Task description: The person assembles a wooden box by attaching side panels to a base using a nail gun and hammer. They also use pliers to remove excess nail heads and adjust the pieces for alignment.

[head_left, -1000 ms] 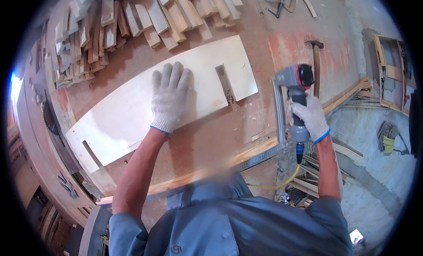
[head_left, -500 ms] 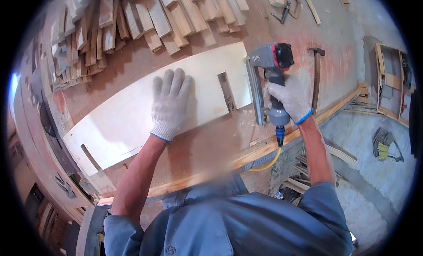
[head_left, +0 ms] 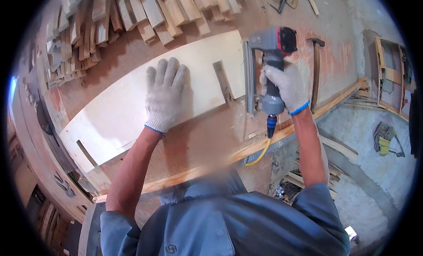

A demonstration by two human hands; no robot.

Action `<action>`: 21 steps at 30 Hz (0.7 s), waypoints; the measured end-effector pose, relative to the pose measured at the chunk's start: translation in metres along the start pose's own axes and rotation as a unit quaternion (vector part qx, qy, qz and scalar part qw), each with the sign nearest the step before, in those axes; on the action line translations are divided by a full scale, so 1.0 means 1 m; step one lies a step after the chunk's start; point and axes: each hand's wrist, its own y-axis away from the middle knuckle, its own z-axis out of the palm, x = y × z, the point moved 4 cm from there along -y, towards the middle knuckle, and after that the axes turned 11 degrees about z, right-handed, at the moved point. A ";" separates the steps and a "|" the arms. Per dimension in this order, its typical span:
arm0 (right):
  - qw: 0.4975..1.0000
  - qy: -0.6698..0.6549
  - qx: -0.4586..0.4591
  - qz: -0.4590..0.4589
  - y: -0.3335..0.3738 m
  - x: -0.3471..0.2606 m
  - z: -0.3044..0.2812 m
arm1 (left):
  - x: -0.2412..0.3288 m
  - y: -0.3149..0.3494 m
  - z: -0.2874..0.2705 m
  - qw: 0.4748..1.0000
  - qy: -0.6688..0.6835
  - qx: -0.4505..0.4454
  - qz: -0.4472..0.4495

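On the workbench lies a pale wooden panel [head_left: 119,115] with a curved far edge and a slot near each end. My left hand [head_left: 165,88], in a white knitted glove, rests flat on its middle with the fingers stretched out. In a matching glove, my right hand [head_left: 286,84] is wrapped round the handle of a grey and black pneumatic nail gun [head_left: 273,40]. The gun's long metal magazine stands beside the panel's right end; whether the two touch, I cannot tell. A yellow air hose [head_left: 263,153] runs from the blue fitting under the handle.
Many wood strips [head_left: 152,11] are piled along the far left. A hammer [head_left: 316,71] lies right of the gun, and a clamp [head_left: 284,1] lies farther back. A wooden strip [head_left: 176,179] edges the bench near me. Wooden frames [head_left: 391,79] stand on the floor at right.
The whole scene has shifted slightly up and left in view. The nail gun's lower end has swung a little left. My left hand stays flat on the panel.
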 end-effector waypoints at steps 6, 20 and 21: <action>0.999 0.034 0.006 0.022 -0.012 -0.017 0.009 | -0.001 0.003 -0.001 1.000 0.002 0.011 0.002; 0.990 -0.105 0.037 0.092 0.046 0.037 0.008 | -0.002 0.001 -0.001 1.000 0.001 -0.002 0.000; 0.990 -0.105 0.035 0.087 0.046 0.033 0.009 | -0.002 0.001 -0.001 1.000 0.002 -0.001 -0.001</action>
